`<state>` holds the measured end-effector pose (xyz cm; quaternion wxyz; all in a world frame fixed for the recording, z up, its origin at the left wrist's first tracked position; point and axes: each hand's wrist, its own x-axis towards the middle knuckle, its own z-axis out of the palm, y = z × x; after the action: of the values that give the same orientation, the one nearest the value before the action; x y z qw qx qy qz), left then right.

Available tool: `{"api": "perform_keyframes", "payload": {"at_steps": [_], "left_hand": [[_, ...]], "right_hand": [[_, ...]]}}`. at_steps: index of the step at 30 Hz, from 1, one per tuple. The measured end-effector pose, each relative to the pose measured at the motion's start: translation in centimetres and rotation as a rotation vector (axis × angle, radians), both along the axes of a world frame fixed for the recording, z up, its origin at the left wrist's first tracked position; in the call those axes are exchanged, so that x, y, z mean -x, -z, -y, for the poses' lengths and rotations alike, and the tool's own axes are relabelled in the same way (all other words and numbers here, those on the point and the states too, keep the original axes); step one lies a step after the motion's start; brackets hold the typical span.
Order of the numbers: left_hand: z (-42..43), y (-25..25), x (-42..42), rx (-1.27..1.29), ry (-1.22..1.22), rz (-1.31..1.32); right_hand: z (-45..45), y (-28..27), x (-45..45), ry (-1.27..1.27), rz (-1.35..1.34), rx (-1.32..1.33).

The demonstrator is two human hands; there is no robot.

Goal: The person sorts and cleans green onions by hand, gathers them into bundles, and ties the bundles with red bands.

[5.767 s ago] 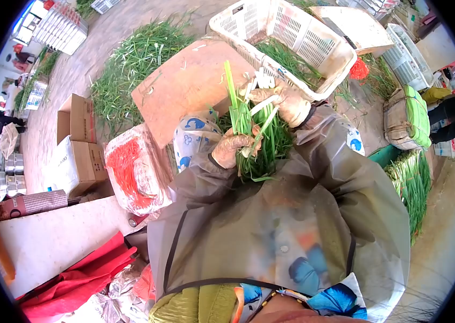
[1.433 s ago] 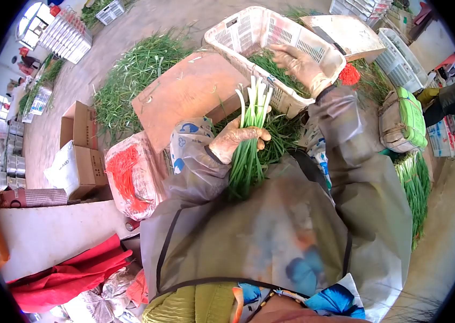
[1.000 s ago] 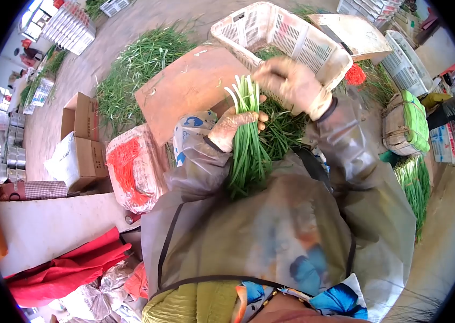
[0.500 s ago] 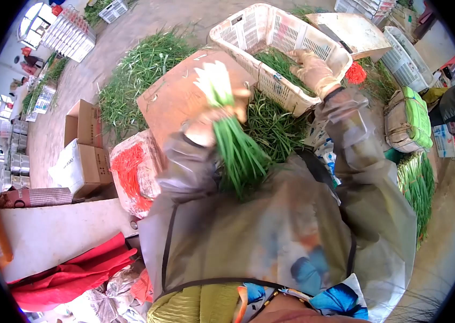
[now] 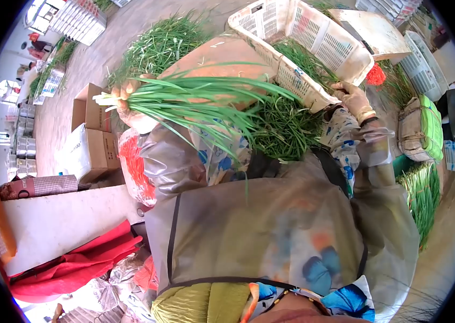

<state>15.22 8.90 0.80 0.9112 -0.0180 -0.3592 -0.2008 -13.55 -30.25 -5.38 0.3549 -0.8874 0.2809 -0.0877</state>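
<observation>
My left hand [image 5: 130,105] is closed around the pale stem ends of a bunch of garlic chives [image 5: 200,99]. Its long green leaves fan out to the right across my lap. My right hand [image 5: 354,101] is at the near right corner of a white plastic crate [image 5: 305,89], fingers curled. Chives in the crate [image 5: 300,56] reach toward its fingertips; I cannot make out what lies in its grip. Dark loose greens [image 5: 281,126] lie between me and the crate. Behind the bunch is a brown board [image 5: 219,54], partly hidden.
A heap of greens [image 5: 165,46] lies on the floor beyond the board. Left are an open cardboard box [image 5: 96,145] and a sack with red ties [image 5: 137,167]. Right are a green-wrapped bundle [image 5: 426,129], bundled chives [image 5: 424,199] and another crate [image 5: 424,64].
My left hand has swung left, turning the bunch from upright to nearly sideways with its leaves spread. My right hand has drawn back from inside the crate to its near corner.
</observation>
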Motion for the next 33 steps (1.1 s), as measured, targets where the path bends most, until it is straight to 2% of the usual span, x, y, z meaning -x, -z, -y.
{"api": "perform_keyframes", "payload": {"at_steps": [2,4,6,8,10,11,12,13,14,15,16,17,18,19,20,22,23,25,26,27,28,29,30,31,32,33], "left_hand": [[0.7,-0.3,1.3,0.009,0.019,0.017],[1.8,-0.7,2.2,-0.087,-0.041,0.015],[3.2,-1.2,2.9,-0.309,-0.038,0.095],[4.4,0.1,3.5,-0.698,-0.318,0.214],[6.7,-0.2,5.5,-0.697,-0.318,0.243],[7.1,0.7,6.3,-0.725,-0.173,0.107],[8.1,1.6,6.5,-0.671,-0.202,0.172],[8.9,1.4,7.7,-0.623,-0.123,0.080],[9.3,2.6,8.3,-0.615,-0.037,0.040],[9.9,2.4,8.6,-0.592,-0.067,0.113],[9.6,2.9,9.3,-0.596,-0.098,0.052],[9.4,4.0,9.5,-0.614,-0.053,-0.040],[9.2,4.8,9.5,-0.664,-0.113,-0.041],[8.8,4.6,9.6,-0.656,-0.095,-0.091],[8.5,6.3,9.3,-0.775,-0.093,0.010],[7.9,7.4,9.0,-0.838,-0.094,0.035],[7.4,7.8,8.6,-0.843,-0.105,0.016],[6.5,8.0,7.4,-1.005,-0.193,0.129],[5.7,8.0,6.6,-1.006,-0.199,0.116],[4.0,7.2,5.6,-1.134,-0.341,0.292],[2.3,6.9,4.6,-1.257,-0.480,0.474],[0.8,8.9,3.5,-1.124,-0.253,0.344],[-1.8,8.6,2.6,-1.168,-0.315,0.330],[-4.5,9.5,1.2,-1.251,-0.267,0.195],[-7.2,10.2,0.2,-1.241,-0.265,-0.077],[-9.8,14.7,-1.8,-1.408,-0.547,-0.127]], "right_hand": [[-0.1,-0.4,-0.6,-0.013,0.104,-0.092],[-0.9,-1.4,-2.0,-0.001,0.069,-0.146],[-3.6,-2.4,-3.8,-0.029,0.458,-0.271],[-8.1,-5.6,-6.0,-0.207,0.613,-0.333],[-12.7,-8.0,-7.9,-0.322,0.721,-0.205],[-14.2,-8.4,-8.6,-0.384,0.704,-0.130],[-15.6,-8.8,-9.2,-0.449,0.684,-0.056],[-17.0,-9.6,-9.8,-0.511,0.597,0.118],[-17.6,-8.7,-11.1,-0.633,0.663,0.250],[-18.4,-7.5,-11.9,-0.624,0.674,0.251],[-19.2,-5.9,-12.3,-0.626,0.690,0.239],[-19.1,-3.2,-12.4,-0.587,0.555,0.162],[-19.3,-1.4,-12.6,-0.562,0.599,0.208],[-19.5,0.3,-12.5,-0.523,0.494,-0.043],[-19.8,1.5,-12.6,-0.500,0.428,-0.217],[-20.3,3.2,-13.2,-0.441,0.359,-0.487],[-20.2,3.3,-13.5,-0.463,0.342,-0.356],[-20.0,2.5,-14.9,-0.530,0.279,-0.351],[-20.0,2.4,-15.6,-0.583,0.229,-0.338],[-20.0,2.7,-16.2,-0.544,0.207,-0.557],[-20.1,2.1,-16.8,-0.487,0.147,-0.489],[-19.9,1.8,-17.5,-0.390,0.126,-0.714],[-19.5,1.9,-18.1,-0.285,0.102,-0.936],[-18.6,2.6,-18.4,-0.224,0.097,-1.062],[-18.0,2.5,-18.6,-0.141,0.071,-1.140],[-16.9,3.4,-18.6,-0.145,0.057,-1.120]]}}
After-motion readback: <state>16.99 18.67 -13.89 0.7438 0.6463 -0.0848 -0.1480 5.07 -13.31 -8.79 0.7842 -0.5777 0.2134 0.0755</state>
